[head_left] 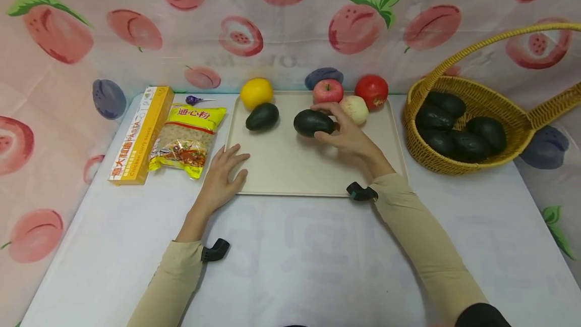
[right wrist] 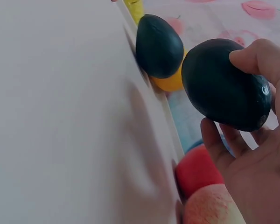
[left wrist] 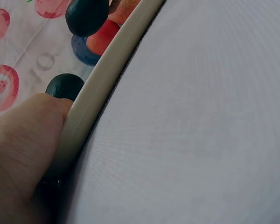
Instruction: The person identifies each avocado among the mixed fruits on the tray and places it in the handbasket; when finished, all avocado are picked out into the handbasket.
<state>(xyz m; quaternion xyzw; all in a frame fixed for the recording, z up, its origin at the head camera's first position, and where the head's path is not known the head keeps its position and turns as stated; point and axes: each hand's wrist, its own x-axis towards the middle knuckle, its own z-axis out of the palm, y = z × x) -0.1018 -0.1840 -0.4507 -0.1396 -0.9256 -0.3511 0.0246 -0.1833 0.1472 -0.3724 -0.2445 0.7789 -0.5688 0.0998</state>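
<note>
While your right hand (head_left: 348,138) grips an avocado (head_left: 312,123) over the tray (head_left: 290,173), thumb and fingertips against its skin, your left hand (head_left: 221,179) lies relaxed at the tray's left edge.

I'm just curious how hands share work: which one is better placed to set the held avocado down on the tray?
Right, most likely: the right-hand grip holds the dark green avocado over the beige tray. The left-hand grip, at the tray's left edge, holds no avocado.
</note>
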